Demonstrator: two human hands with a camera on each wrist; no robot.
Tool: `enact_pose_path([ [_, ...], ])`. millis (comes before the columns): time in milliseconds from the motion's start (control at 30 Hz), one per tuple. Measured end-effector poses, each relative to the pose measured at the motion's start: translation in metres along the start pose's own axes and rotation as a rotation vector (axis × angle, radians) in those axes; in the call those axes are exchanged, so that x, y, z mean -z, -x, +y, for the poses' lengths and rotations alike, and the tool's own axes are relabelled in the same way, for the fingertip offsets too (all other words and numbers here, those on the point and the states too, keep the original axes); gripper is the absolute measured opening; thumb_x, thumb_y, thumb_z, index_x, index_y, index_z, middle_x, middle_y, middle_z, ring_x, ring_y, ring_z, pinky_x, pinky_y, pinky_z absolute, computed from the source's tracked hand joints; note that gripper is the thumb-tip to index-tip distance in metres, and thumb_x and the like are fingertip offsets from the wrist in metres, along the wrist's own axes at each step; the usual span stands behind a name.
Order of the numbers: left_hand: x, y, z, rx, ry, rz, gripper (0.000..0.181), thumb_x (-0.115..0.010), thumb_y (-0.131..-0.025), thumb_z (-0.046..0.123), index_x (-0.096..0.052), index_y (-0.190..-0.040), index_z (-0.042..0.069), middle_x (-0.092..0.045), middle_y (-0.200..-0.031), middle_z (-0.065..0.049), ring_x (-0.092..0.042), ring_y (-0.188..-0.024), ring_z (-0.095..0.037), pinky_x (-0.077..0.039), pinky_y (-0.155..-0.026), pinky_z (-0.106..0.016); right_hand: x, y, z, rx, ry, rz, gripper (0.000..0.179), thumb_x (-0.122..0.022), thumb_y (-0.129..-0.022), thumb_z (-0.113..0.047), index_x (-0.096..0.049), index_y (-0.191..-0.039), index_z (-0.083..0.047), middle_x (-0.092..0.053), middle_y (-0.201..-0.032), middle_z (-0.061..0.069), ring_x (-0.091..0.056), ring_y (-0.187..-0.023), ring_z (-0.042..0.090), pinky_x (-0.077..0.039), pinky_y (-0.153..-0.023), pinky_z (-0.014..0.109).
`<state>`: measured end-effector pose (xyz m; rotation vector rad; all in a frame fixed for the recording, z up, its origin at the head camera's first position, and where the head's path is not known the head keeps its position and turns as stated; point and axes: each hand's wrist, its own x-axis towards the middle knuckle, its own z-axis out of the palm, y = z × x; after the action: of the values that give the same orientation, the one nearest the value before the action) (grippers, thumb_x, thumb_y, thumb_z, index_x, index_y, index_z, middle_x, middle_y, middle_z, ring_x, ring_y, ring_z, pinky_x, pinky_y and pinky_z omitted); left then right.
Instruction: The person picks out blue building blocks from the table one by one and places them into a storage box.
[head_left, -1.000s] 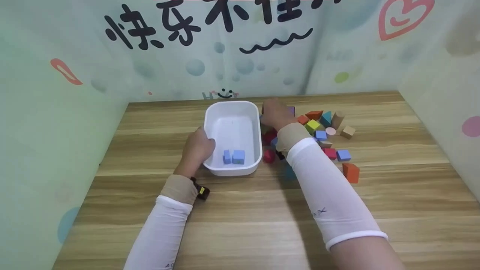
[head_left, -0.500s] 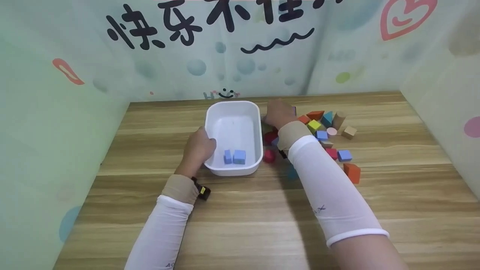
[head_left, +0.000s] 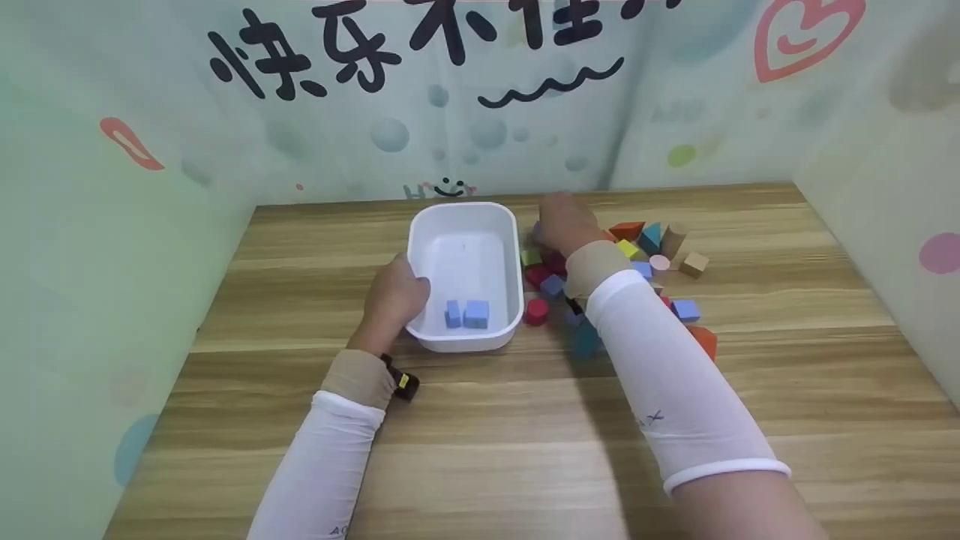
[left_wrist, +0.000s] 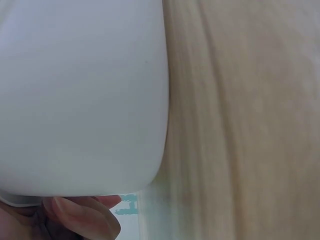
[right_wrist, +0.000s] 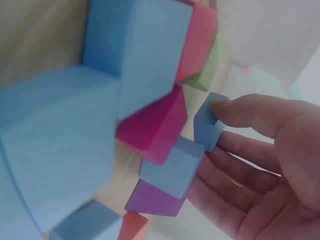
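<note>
In the head view my left hand grips the left rim of a white plastic tub, thumb over the edge. Two light-blue blocks lie inside, a larger one and a narrow one. The left wrist view shows the tub's outer wall with the fingers below it. My right hand is at the back of the block pile. Seen from the right wrist, its thumb and fingers pinch a small blue block. Another blue block and a purple block lie near those fingers.
Several coloured wooden blocks lie right of the tub, including a red cylinder, a yellow block, a teal triangle and a natural wood cube. An orange block is partly behind the right sleeve. A printed curtain stands behind the table.
My right hand has shifted right and slightly back, uncovering green, dark-red and blue blocks beside the tub. The left hand and tub stay in place.
</note>
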<state>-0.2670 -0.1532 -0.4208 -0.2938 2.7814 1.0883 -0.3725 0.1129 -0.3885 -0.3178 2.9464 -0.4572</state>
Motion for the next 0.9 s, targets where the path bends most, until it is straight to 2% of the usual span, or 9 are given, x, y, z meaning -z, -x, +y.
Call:
enact_pose_path([
  [167, 0.000, 0.000, 0.003, 0.001, -0.016, -0.011, 0.059, -0.046, -0.106, 0.016, -0.036, -0.160, -0.006, -0.056, -0.146, -0.029, -0.065, -0.121, -0.038, -0.063, -0.095, -0.046, 0.011, 0.006, 0.002, -0.010, -0.076, 0.020, 0.014, -0.072, -0.093, -0.011, -0.075, -0.100, 0.000, -0.070, -0.092, 0.016, -0.062, -0.077, 0.030, -0.064, -0.073, 0.043],
  [367, 0.000, -0.001, 0.004, 0.028, 0.000, -0.033, 0.061, -0.046, -0.107, 0.016, -0.033, -0.163, -0.002, -0.055, -0.149, -0.028, -0.066, -0.120, -0.037, -0.065, -0.091, -0.043, 0.026, 0.018, 0.001, 0.011, -0.165, 0.060, 0.027, -0.072, -0.097, -0.011, -0.074, -0.121, 0.002, -0.071, -0.118, 0.020, -0.065, -0.100, 0.033, -0.062, -0.096, 0.049],
  [467, 0.000, -0.001, 0.005, 0.043, 0.013, -0.045, 0.061, -0.045, -0.108, 0.016, -0.030, -0.165, 0.000, -0.053, -0.152, -0.027, -0.066, -0.123, -0.036, -0.065, -0.092, -0.043, 0.034, 0.025, 0.000, 0.029, -0.192, 0.084, 0.029, -0.075, -0.097, -0.010, -0.074, -0.123, 0.003, -0.071, -0.122, 0.020, -0.066, -0.105, 0.034, -0.061, -0.101, 0.050],
  [700, 0.001, 0.000, 0.005, 0.052, 0.030, -0.053, 0.062, -0.045, -0.109, 0.016, -0.028, -0.166, 0.001, -0.052, -0.154, -0.027, -0.066, -0.124, -0.037, -0.065, -0.092, -0.044, 0.042, 0.043, -0.013, 0.041, -0.222, 0.088, 0.034, -0.079, -0.097, -0.015, -0.073, -0.129, -0.002, -0.069, -0.127, 0.016, -0.064, -0.108, 0.031, -0.062, -0.100, 0.049],
  [900, 0.002, 0.001, 0.001, 0.018, 0.008, -0.019, 0.059, -0.046, -0.106, 0.015, -0.035, -0.161, -0.004, -0.056, -0.147, -0.028, -0.067, -0.120, -0.038, -0.065, -0.091, -0.046, 0.044, 0.058, -0.030, 0.086, -0.196, 0.094, 0.028, -0.081, -0.095, -0.013, -0.078, -0.121, -0.005, -0.072, -0.118, 0.013, -0.065, -0.101, 0.029, -0.063, -0.096, 0.047],
])
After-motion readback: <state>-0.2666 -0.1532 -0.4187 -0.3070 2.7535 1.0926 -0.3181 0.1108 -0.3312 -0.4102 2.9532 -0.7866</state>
